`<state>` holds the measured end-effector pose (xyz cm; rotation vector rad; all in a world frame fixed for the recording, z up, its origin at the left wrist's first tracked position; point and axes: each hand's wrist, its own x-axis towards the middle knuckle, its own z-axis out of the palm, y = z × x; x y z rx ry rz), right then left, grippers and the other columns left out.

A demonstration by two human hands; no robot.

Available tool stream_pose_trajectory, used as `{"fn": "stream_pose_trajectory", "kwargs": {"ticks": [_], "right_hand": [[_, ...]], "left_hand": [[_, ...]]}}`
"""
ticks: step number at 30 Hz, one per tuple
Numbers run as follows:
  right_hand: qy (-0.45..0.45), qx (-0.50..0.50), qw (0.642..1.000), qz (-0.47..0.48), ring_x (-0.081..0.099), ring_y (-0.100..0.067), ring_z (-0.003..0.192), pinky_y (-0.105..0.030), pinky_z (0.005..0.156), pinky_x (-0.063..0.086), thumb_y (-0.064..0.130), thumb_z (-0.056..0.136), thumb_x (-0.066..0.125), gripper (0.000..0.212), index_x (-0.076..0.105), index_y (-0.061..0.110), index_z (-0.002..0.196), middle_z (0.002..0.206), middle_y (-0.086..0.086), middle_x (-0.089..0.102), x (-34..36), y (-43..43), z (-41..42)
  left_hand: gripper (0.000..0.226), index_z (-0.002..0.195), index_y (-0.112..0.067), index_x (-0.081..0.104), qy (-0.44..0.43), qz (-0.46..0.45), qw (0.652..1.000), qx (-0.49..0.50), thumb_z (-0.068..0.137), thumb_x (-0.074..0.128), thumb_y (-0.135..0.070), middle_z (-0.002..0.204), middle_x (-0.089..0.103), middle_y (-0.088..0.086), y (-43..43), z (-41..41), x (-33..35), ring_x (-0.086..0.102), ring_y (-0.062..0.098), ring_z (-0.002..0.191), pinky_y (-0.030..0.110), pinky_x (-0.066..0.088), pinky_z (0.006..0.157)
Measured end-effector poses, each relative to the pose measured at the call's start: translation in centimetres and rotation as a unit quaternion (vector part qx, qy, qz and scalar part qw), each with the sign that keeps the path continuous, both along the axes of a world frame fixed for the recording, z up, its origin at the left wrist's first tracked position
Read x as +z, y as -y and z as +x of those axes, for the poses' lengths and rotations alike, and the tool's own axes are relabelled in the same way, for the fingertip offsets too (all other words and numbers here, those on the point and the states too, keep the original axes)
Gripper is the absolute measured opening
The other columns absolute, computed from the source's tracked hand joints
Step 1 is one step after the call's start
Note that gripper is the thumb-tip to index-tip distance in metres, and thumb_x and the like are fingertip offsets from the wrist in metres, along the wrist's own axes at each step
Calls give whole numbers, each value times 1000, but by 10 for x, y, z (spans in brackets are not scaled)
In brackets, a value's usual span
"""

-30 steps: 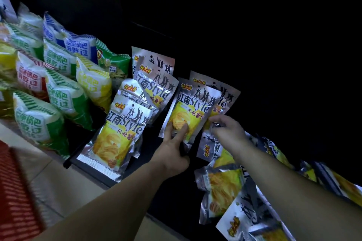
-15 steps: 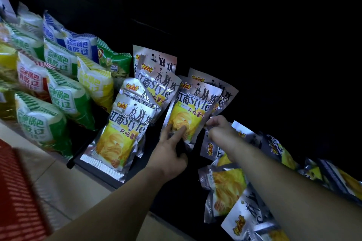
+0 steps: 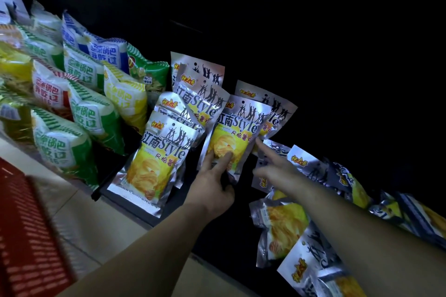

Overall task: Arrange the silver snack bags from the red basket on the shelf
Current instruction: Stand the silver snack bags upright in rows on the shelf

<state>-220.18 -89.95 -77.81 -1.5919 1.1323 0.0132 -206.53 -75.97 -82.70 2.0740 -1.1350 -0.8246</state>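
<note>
The silver foil snack bag (image 3: 239, 128) leans away lengthwise; our left hand (image 3: 212, 185) presses flat on its foot, our right hand (image 3: 277, 171) touches its side, forefinger out.

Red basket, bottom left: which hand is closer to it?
Left. The left hand is up and to the right of the red basket, fingers on a silver bag; the right hand is farther right, beyond that bag.
</note>
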Motion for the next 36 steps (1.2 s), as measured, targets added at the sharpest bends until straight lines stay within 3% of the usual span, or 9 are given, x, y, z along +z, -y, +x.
{"fn": "stream_pose_trajectory", "kwargs": {"ticks": [1, 3, 8, 19, 24, 26, 29, 33, 36], "right_hand": [[21, -19, 1000, 6, 52, -17, 133, -32, 94, 46, 35, 97, 67, 70, 28, 63, 148, 154, 18, 41, 3, -1, 1], [48, -32, 998, 20, 32, -14, 148, -40, 113, 31, 60, 93, 62, 66, 28, 61, 149, 157, 23, 34, 2, 0, 3], [29, -6, 1000, 0, 23, -20, 153, -53, 119, 29, 88, 72, 59, 72, 25, 79, 135, 166, 23, 19, -17, -1, 7], [32, -3, 999, 13, 31, -18, 150, -39, 108, 34, 70, 82, 67, 80, 20, 68, 147, 161, 22, 30, -15, -2, 6], [1, 0, 998, -66, 51, -16, 136, -35, 106, 40, 69, 86, 64, 59, 54, 47, 140, 149, 14, 50, 4, 4, -14], [-20, 35, 993, -110, 60, -9, 118, -40, 105, 45, 71, 86, 61, 43, 68, 43, 118, 128, 16, 64, 11, 5, -26], [-54, 81, 977, -189, 63, -8, 80, -33, 80, 50, 63, 93, 58, 39, 73, 27, 91, 86, 6, 66, 21, 4, -44], [-125, 156, 943, -266, 52, -17, 54, -33, 58, 43, 56, 96, 57, 38, 63, 25, 74, 60, 0, 53, 27, 5, -64], [-184, 200, 923, -274, 54, -20, 51, -36, 52, 44, 61, 95, 53, 37, 61, 30, 77, 60, -2, 57, 18, 1, -83]], "left_hand": [[83, 155, -49, 25, -5, 2, 1000, 0, 87, 61, -19, 170, 4, -4, 0, 1, 0, 31, 24, 150, 35, 46, 107], [84, 155, -50, 24, -14, 0, 1000, 0, 86, 62, -20, 170, 5, -6, 0, 4, -1, 27, 22, 152, 34, 44, 110], [85, 156, -49, 26, -17, -9, 1000, 0, 85, 64, -20, 170, 4, -6, 2, 4, -5, 25, 19, 153, 31, 43, 109], [88, 154, -53, 26, -26, 0, 1000, -14, 83, 66, -19, 169, -2, -13, -3, 6, -7, 30, 17, 151, 26, 41, 109], [80, 153, -46, 35, -19, 20, 1000, -9, 84, 65, -20, 169, 12, -7, 2, 12, 6, 36, 20, 148, 29, 41, 110], [68, 149, -37, 46, 37, -5, 999, 25, 86, 63, -20, 164, 26, 0, -4, 9, 8, 47, 24, 139, 32, 47, 105], [41, 130, -24, 63, 115, -34, 991, 67, 90, 59, -29, 133, 56, 6, -9, -14, 9, 64, 30, 109, 37, 55, 86], [67, 117, -22, 64, -150, 174, 973, 24, 73, 69, -72, 109, 67, -1, -1, -71, 6, 67, 19, 98, 30, 56, 75], [81, 124, -18, 59, -271, 150, 947, 85, 60, 90, -57, 113, 69, -3, 6, -95, 1, 69, 14, 96, 27, 54, 66]]}}
